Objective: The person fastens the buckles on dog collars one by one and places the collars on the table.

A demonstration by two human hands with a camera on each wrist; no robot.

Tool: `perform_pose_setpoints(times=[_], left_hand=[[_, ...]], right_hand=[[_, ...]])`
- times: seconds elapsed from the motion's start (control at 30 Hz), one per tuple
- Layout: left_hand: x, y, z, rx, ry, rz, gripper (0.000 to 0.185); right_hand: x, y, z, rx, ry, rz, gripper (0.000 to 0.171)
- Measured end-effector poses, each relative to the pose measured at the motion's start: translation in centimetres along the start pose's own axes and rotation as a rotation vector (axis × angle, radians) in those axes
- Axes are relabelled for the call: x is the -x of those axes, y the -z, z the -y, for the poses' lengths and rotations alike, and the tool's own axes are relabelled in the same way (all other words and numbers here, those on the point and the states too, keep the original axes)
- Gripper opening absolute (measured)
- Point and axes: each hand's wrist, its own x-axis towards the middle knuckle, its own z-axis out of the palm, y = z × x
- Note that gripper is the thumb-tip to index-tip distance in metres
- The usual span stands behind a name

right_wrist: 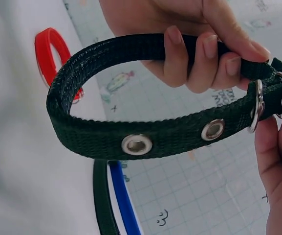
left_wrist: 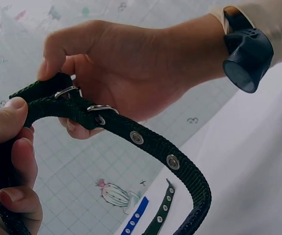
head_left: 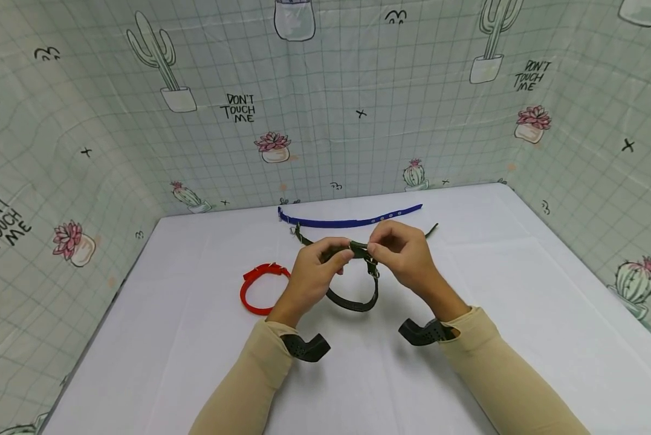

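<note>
A dark green collar (head_left: 356,306) with metal eyelets hangs as a loop between both hands above the table. My left hand (head_left: 315,269) grips the strap beside the buckle, thumb on top and fingers curled round the band. Opposite it, my right hand (head_left: 408,252) pinches the strap at the buckle (right_wrist: 258,105); its fingertips are partly hidden behind the strap in the right wrist view. In the left wrist view, the strap passes through the buckle and a fold of it stands up near the right fingertips.
On the white table (head_left: 194,362), a red collar (head_left: 242,297) lies fastened in a ring, left of the hands. Behind them a second green collar (left_wrist: 161,211) lies stretched out, partly covered by the hands in the head view. Farther back lies a straight blue collar (head_left: 336,223).
</note>
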Motion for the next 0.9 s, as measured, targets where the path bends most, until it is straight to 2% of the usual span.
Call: perform_pose_setpoints(times=[0.27, 0.47, 0.9], left_hand=[[-0.04, -0.06, -0.21, -0.010, -0.047, 0.001, 0.025], [-0.01, 0.01, -0.14, -0.005, -0.059, -0.002, 0.024], [0.01, 0.04, -0.17, -0.018, -0.070, -0.004, 0.028]], right_hand=[[-0.08, 0.03, -0.02, -0.051, -0.001, -0.006, 0.013], [-0.16, 0.17, -0.10, -0.053, -0.015, 0.037, 0.013], [-0.13, 0.54, 0.16, 0.028, -0.092, 0.093, 0.010]])
